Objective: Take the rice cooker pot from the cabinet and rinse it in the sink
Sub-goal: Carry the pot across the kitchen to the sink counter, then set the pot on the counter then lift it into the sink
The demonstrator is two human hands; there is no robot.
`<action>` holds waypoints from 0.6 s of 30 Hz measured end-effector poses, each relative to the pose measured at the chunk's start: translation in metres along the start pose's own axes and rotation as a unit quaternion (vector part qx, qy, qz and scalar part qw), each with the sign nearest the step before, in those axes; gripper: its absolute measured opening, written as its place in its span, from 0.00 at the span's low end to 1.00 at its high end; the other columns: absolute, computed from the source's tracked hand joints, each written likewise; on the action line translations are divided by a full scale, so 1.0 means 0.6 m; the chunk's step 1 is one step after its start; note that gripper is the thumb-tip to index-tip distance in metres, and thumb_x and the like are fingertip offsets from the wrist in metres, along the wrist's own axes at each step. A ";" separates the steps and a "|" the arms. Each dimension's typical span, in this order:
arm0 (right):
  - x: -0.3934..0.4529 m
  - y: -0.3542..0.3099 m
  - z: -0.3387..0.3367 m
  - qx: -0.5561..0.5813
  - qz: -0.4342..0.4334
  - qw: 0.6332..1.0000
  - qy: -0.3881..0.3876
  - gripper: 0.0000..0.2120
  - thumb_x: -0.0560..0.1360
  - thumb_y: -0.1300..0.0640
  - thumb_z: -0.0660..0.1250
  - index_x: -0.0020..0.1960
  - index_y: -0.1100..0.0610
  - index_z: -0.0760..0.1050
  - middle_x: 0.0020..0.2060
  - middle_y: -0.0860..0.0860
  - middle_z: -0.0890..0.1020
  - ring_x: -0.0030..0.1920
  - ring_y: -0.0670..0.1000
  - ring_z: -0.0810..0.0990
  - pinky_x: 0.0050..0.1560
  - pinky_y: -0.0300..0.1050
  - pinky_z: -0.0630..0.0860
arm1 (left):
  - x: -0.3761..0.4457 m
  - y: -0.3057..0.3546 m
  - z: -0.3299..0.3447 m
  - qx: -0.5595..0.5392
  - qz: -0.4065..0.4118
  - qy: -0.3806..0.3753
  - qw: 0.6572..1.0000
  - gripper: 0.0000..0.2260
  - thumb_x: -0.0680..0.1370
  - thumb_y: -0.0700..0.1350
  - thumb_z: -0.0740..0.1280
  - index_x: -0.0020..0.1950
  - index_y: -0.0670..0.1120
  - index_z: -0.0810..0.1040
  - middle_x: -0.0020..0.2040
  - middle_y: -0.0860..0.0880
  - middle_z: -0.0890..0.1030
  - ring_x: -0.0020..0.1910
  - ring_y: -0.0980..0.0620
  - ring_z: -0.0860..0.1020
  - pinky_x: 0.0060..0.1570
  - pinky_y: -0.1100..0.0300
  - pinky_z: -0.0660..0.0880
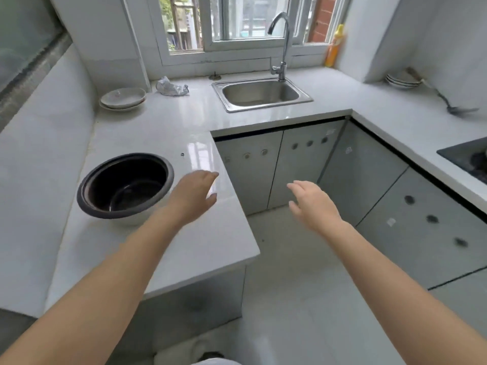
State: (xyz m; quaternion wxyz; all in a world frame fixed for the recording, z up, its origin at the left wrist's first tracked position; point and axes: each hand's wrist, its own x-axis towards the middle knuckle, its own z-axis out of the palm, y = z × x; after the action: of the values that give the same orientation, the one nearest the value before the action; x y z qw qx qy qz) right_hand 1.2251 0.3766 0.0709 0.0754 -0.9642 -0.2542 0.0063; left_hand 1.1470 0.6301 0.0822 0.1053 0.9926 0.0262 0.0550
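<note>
The dark, round rice cooker pot with a black rim (125, 186) sits upright on the white glossy bench (168, 122), on its left arm, mouth up; its lower outer wall is pale and partly cut off from sight by the person's left forearm. What lies on its dark floor is hard to make out. Just right of the pot, the left hand (196, 196) hovers over the bench edge, its grip spread, fingers straight and holding nothing, close beside the pot's rim but not touching it. The right hand (312, 204) hangs further right over the floor before the grey cabinet doors (279, 167), grip likewise loose and spread, well apart from the pot. Beyond, the stainless steel sink (262, 94) is set into the bench beneath a curved chrome tap (283, 46) and a white-framed window (237, 22). 2 stacked white dishes (122, 98) and a crumpled clear plastic bag (171, 86) lie left of the sink. A yellow bottle (334, 47) stands on the sill at right. More plates (402, 80) at the far right are blurred, as is a black hob (467, 156) cut off by the frame.
</note>
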 end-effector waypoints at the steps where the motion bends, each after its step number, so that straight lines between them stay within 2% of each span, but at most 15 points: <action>1: -0.022 0.023 -0.004 -0.005 0.012 1.000 0.002 0.22 0.78 0.57 0.58 0.71 0.58 0.63 0.71 0.54 0.67 0.71 0.53 0.63 0.65 0.48 0.65 | 0.003 0.026 0.008 0.001 0.017 -0.005 1.000 0.23 0.78 0.46 0.61 0.72 0.43 0.63 0.70 0.45 0.70 0.69 0.46 0.66 0.67 0.55 0.61; 5: -0.104 0.102 -0.018 -0.012 0.057 0.998 0.008 0.22 0.78 0.57 0.57 0.72 0.57 0.63 0.71 0.53 0.67 0.71 0.53 0.63 0.65 0.47 0.64 | 0.008 0.117 0.037 -0.005 0.073 -0.011 0.997 0.21 0.78 0.46 0.61 0.71 0.43 0.66 0.68 0.45 0.72 0.68 0.46 0.68 0.65 0.54 0.64; 10: -0.187 0.176 -0.028 -0.013 0.113 0.994 0.006 0.23 0.79 0.56 0.56 0.73 0.56 0.61 0.72 0.52 0.66 0.73 0.52 0.60 0.69 0.48 0.61 | 0.020 0.207 0.066 0.009 0.125 -0.030 0.992 0.21 0.79 0.45 0.61 0.71 0.43 0.64 0.70 0.45 0.70 0.70 0.46 0.66 0.67 0.54 0.64; 18: -0.246 0.250 -0.038 0.000 0.167 0.986 0.017 0.23 0.79 0.55 0.56 0.73 0.55 0.60 0.72 0.51 0.65 0.74 0.52 0.59 0.69 0.47 0.60 | 0.061 0.286 0.088 0.014 0.176 -0.028 0.984 0.22 0.78 0.47 0.61 0.71 0.43 0.65 0.69 0.45 0.71 0.70 0.46 0.66 0.67 0.54 0.64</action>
State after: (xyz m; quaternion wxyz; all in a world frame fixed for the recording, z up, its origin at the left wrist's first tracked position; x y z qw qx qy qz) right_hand 1.1713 0.1719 0.0675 0.0773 -0.9931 -0.0883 0.0028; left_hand 1.1965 0.4540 0.0712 0.0803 0.9843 -0.1509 0.0449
